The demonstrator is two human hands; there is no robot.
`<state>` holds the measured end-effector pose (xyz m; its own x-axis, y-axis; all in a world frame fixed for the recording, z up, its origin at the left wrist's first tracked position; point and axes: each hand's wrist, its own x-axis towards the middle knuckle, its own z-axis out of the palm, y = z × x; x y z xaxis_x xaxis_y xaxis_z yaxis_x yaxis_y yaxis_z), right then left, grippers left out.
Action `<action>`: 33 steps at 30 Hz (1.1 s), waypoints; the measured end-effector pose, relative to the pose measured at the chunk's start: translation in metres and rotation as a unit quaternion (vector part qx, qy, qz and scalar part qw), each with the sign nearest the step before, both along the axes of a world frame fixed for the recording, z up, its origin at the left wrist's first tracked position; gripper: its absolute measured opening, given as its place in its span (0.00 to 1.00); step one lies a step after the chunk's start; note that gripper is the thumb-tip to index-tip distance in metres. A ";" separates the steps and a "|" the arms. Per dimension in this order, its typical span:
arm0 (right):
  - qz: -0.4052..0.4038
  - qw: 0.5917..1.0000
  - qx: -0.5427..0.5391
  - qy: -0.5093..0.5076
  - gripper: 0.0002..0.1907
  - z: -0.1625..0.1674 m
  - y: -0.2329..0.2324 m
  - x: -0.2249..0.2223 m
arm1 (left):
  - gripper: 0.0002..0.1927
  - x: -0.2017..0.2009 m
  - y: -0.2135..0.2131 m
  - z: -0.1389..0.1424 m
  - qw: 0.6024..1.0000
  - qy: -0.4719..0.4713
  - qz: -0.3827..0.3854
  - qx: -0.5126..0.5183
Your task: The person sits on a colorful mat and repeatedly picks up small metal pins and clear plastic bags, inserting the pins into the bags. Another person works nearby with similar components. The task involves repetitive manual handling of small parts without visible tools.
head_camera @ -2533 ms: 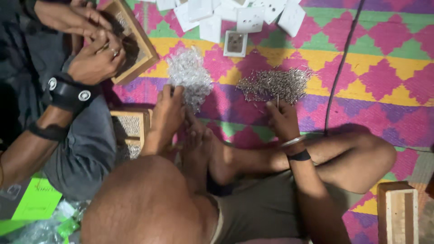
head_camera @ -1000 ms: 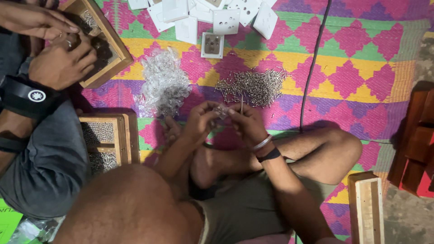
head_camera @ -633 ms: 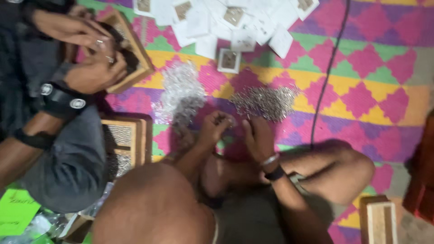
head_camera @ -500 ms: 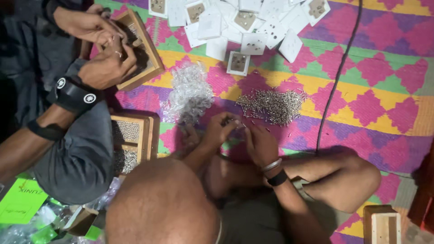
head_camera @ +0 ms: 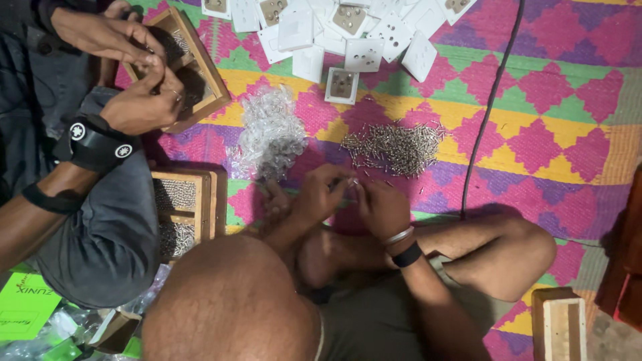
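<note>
Screws (head_camera: 394, 146) lie heaped just beyond both hands; left hand (head_camera: 319, 198) and right hand (head_camera: 382, 207) meet, pinching something tiny I cannot make out

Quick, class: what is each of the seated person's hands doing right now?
Left hand: fingers pinched shut on a small metal piece.
Right hand: fingers closed on that piece too.
</note>
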<state>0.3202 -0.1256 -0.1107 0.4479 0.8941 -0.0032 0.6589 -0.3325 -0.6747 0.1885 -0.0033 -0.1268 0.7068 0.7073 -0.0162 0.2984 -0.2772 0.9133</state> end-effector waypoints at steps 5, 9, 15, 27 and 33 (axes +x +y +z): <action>-0.056 0.994 -0.004 -0.097 0.08 -0.011 0.003 0.002 | 0.08 0.008 -0.015 0.011 0.996 0.005 0.034 0.077; -0.165 0.978 -0.105 -0.069 0.15 -0.024 -0.003 0.046 | 0.06 0.010 -0.023 0.008 0.998 0.001 0.036 0.046; -0.046 0.917 0.027 0.396 0.13 -0.045 -0.008 0.046 | 0.10 0.018 -0.016 -0.026 0.904 -0.009 0.105 -0.414; -0.080 0.952 0.045 0.291 0.10 -0.038 -0.007 0.027 | 0.12 0.037 -0.001 -0.049 0.965 -0.015 0.086 -0.245; -0.106 0.982 0.125 0.091 0.08 -0.012 -0.009 0.009 | 0.11 0.047 0.000 -0.053 0.975 0.026 0.127 -0.180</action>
<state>0.3290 -0.1344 -0.1228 0.6358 0.7642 0.1084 0.4546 -0.2573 -0.8527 0.2353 -0.0035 -0.1800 0.5018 0.8007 -0.3272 0.3646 0.1472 0.9194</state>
